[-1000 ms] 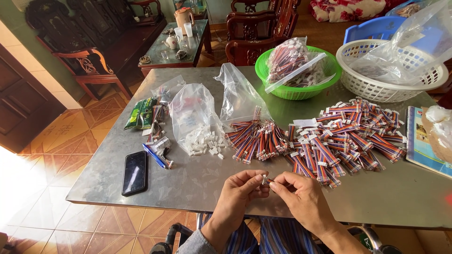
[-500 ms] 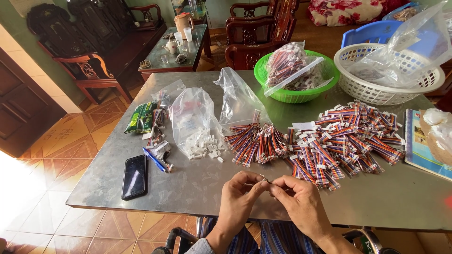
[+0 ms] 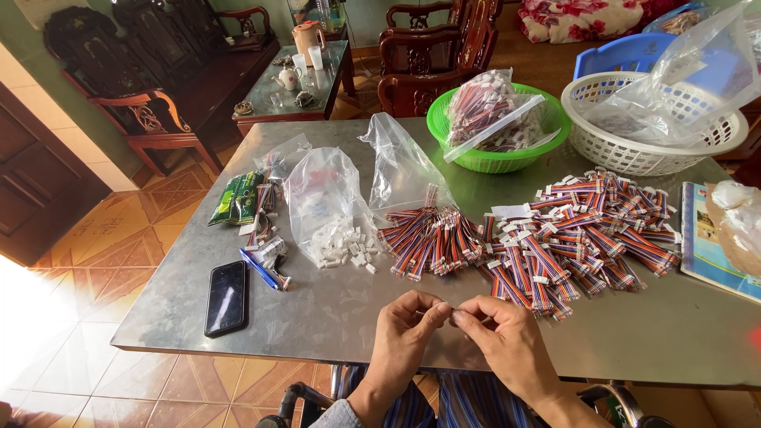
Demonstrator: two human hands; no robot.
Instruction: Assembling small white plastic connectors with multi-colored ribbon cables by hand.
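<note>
My left hand (image 3: pixel 403 339) and my right hand (image 3: pixel 507 342) meet fingertip to fingertip over the near edge of the grey metal table (image 3: pixel 333 305). Both pinch a very small piece between them; it is too small to identify. Just beyond my hands lies a wide heap of striped multicolour ribbon cables with white connectors (image 3: pixel 571 238). A smaller bundle of the same cables (image 3: pixel 424 234) lies left of it. A clear bag spilling small white connector housings (image 3: pixel 337 238) sits further left.
A black phone (image 3: pixel 227 297) and a blue pen (image 3: pixel 259 269) lie at the left. A green bowl (image 3: pixel 547 127) holds a bag of cables. A white basket (image 3: pixel 634 154) with plastic bags stands at back right. Wooden chairs and a glass table are behind.
My hands have stayed at the table's near edge, fingers shifting slightly as they work the small piece. Nothing else has moved.
</note>
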